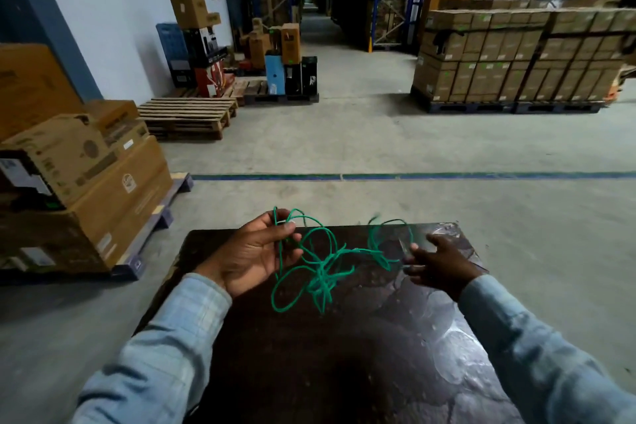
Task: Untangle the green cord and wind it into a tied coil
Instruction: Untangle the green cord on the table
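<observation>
We hold the green cord [323,272] up over the dark table [344,372], and it hangs as a loose snarl between our 2 hands. Our left hand [253,258] pinches 1 strand near the top between thumb and fingertips; our right hand [435,262] has fingers curled round a loop at the other side, though blur hides the exact grip. We judge the untangling barely begun: several loops cross in the middle, no coil is wound, and no tie is made
</observation>
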{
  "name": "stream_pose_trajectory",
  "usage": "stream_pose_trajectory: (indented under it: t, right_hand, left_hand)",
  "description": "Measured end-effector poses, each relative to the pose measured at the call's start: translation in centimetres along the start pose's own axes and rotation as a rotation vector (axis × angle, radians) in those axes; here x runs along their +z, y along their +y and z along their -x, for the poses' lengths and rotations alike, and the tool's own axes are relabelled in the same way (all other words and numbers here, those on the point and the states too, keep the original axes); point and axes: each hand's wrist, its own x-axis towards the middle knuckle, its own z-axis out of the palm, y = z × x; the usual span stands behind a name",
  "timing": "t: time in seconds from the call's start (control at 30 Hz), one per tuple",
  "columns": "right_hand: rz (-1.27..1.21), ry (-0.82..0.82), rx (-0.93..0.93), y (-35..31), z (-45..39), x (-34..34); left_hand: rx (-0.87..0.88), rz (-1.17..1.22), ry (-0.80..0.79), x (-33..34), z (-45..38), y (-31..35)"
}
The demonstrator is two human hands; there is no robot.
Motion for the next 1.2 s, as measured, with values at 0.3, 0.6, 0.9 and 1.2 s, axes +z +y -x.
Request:
stream_pose_trajectory:
  t: [0.3,0.6,0.9,1.2]
  right_hand:
    - [0.068,-0.211,-0.446,2.8,8.1,9.1]
    - [0.391,-0.163,-0.337,0.5,2.4,5.1]
    - [0.090,-0.095,-0.334,-7.0,2.8,-1.1]
    - [-0.031,-0.592,-0.445,-12.1,5.5,5.6]
  left_hand:
    - [0.079,-0.028,0.076,5.3,-1.7,-4.7]
    - [0.098,-0.504,0.365,2.9,-1.5,0.1]
    - [-0.283,-1.152,0.753,-8.6,-1.2,2.5]
    - [0.275,-0.805,-0.005,5.0,-3.9,-3.4]
